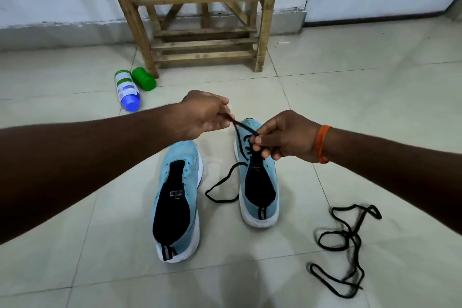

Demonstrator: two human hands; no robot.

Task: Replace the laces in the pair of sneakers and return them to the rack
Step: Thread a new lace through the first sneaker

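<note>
Left hand [205,117] and right hand [282,136] pinched the lace [241,126], part-threaded in the right sneaker [268,172]; left sneaker [182,155] was bare, spare lace [347,240] unused

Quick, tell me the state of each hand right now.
Left hand: closed, pinching the black lace.
Right hand: closed, pinching the same lace further along.
</note>
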